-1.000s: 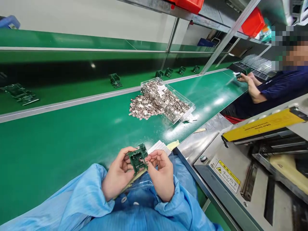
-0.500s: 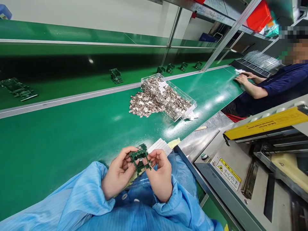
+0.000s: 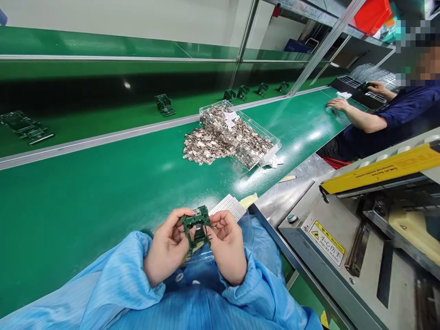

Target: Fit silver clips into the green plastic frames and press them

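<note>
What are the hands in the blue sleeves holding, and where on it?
A green circuit-board piece: the left hand holds its left edge, and the right hand's fingertips hold its right edge.

Looks across a glossy, light-streaked green workbench [image 3: 85,206] to a pale wall [image 3: 137,23], with slanting metal post [image 3: 326,46] and shelf [image 3: 309,13] upper right.

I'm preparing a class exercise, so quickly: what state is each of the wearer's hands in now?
Left hand: closed, holding the green circuit-board assembly by its left side.
Right hand: closed on the same assembly's right side.
</note>
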Demonstrator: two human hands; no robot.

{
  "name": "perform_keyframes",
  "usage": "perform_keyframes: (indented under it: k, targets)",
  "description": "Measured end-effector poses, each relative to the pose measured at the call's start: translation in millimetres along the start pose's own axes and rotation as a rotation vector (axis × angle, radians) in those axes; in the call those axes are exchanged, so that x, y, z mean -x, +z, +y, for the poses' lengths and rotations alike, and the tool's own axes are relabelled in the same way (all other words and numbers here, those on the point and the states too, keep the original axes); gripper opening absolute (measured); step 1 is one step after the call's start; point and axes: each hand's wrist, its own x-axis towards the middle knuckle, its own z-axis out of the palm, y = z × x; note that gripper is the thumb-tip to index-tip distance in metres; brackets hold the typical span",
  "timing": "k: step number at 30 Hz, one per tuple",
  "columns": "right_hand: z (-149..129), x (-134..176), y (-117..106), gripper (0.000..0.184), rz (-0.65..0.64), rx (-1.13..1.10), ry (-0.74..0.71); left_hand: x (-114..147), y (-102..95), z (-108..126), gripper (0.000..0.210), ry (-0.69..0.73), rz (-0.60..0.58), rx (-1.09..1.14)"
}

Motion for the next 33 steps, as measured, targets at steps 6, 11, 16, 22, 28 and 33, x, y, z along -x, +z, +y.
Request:
perform_keyframes:
  k: [6, 11, 16, 22, 28, 33]
  targets:
    - [-1.9, 3.3, -1.3, 0.023, 0.006, -0.001, -0.002, 3.0, 1.4, 8.7, 0.030, 0.015, 0.020, -0.020]
    - [-7.0, 12.2, -7.6, 0.026, 0.024, -0.033, 0.025, 11.5, 9.9, 10.8, 0.031, 0.042, 0.001, -0.078]
    - [-0.8, 36.3, -27.8, 0.026, 0.052, -0.101, 0.021, 22.4, 13.0, 12.6, 0.030, 0.043, -0.171, -0.204]
    - [33.6, 41.6, -72.0, 0.034, 0.115, 0.069, 0.108, -14.1, 18.2, 33.7, 0.029, 0.004, -0.173, -0.143]
    - [48.7, 1.5, -70.1, 0.041, 0.170, 0.171, -0.049, -69.6, 72.5, 19.2, 0.048, 0.004, -0.234, 0.133]
    - [56.4, -6.0, -59.7, 0.042, 0.239, 0.196, -0.083, -74.7, 87.4, 1.7, 0.046, 0.057, -0.185, 0.132]
